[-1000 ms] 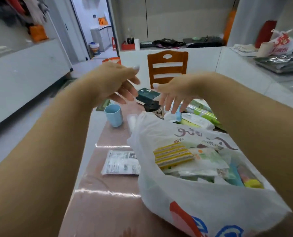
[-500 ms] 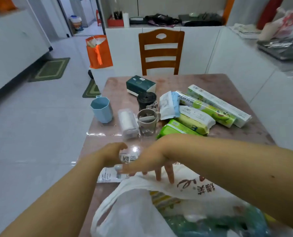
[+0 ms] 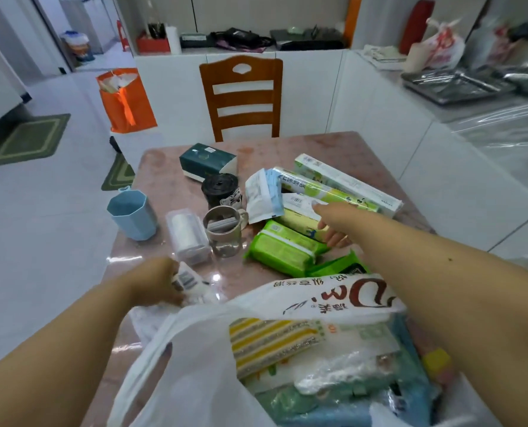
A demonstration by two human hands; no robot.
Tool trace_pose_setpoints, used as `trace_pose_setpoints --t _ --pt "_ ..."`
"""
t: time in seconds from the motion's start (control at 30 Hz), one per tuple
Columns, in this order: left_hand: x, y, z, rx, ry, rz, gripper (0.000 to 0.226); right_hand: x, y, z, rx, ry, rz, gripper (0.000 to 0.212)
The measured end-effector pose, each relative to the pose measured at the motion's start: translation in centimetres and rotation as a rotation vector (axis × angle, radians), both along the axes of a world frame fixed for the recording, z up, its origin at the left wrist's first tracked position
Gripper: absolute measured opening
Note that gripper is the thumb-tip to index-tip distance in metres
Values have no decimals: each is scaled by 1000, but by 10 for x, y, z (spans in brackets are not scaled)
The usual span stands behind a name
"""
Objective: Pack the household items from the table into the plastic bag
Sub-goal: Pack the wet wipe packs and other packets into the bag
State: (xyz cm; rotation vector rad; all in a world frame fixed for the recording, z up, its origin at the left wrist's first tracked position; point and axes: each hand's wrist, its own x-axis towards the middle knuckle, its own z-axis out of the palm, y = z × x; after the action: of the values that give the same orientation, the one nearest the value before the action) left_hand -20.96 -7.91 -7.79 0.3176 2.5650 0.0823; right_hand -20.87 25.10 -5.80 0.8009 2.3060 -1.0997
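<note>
Fingers [image 3: 333, 238] of right hand spread over yellow-and-white flat packet [image 3: 299, 221], nothing gripped; left hand [image 3: 155, 285] clasps small white barcoded pouch [image 3: 189, 280]; white plastic bag [image 3: 195, 365] part-filled, near edge of pink worktop [image 3: 333, 146]; roughly ten items remain unpacked.

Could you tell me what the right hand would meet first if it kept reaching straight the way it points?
Probably the yellow pack just beyond the right hand; its fingers seem almost on it, though depth is unclear.
</note>
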Motion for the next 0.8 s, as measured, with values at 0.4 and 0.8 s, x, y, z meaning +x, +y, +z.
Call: trace_pose_setpoints --t 0.4,0.8 --pt "-52 133 87 1071 11 681 37 -5 -2 2 -907 291 -99 89" --pt "-24 181 6 1477 -682 1094 25 -30 11 -12 -395 315 -401 68"
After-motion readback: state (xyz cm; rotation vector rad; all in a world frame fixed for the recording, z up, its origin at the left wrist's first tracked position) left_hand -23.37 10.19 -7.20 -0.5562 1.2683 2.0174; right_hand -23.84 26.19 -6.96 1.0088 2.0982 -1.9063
